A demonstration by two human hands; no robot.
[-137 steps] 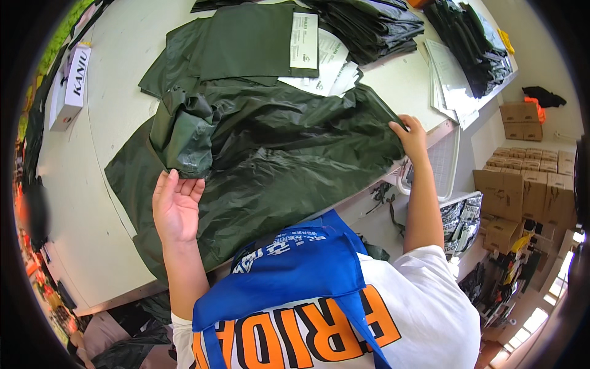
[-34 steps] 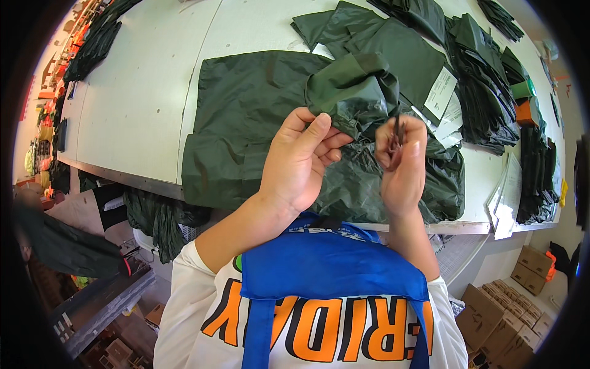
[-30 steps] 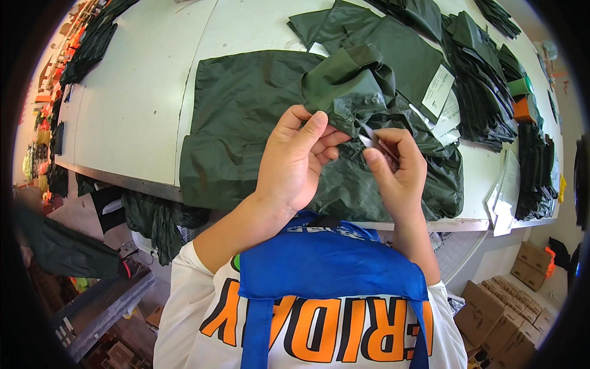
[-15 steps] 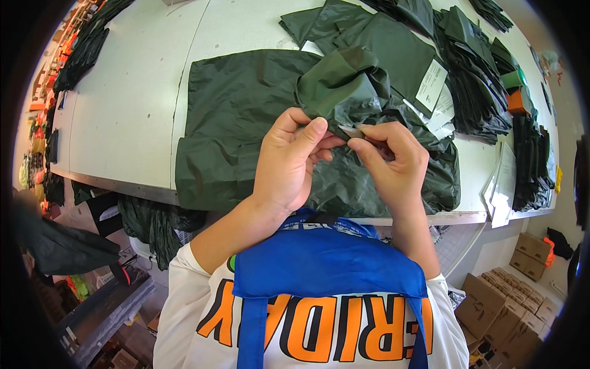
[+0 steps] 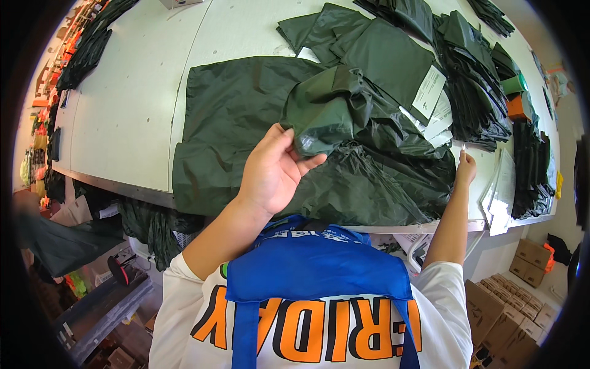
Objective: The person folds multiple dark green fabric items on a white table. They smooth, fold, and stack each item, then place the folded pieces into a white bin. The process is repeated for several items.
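A dark green thin shiny fabric piece (image 5: 233, 123), perhaps a garment, lies spread over the table in front of me, bunched at its middle and right. My left hand (image 5: 273, 166) grips a raised, gathered fold (image 5: 322, 107) of it, thumb on top and fingers beneath. Out to the right, past the fabric's edge, my right hand (image 5: 467, 169) is closed in a pinch. A small pale slip (image 5: 464, 147) pokes up from its fingertips, too small to name surely. Flat green fabric pieces (image 5: 387, 55) lie beyond the fold.
Printed white paper slips (image 5: 430, 92) rest on the flat pieces. Stacks of folded dark fabric (image 5: 470, 80) stand at the back right, beside a green roll (image 5: 513, 83) and an orange box (image 5: 518, 107). Clear plastic sheets (image 5: 501, 190) hang over the front edge. Cardboard boxes (image 5: 528, 264) sit lower right.
My right hand has left the fabric and moved right with the small pale slip. My left hand has shifted slightly left and down, still holding the fold, which has opened out.
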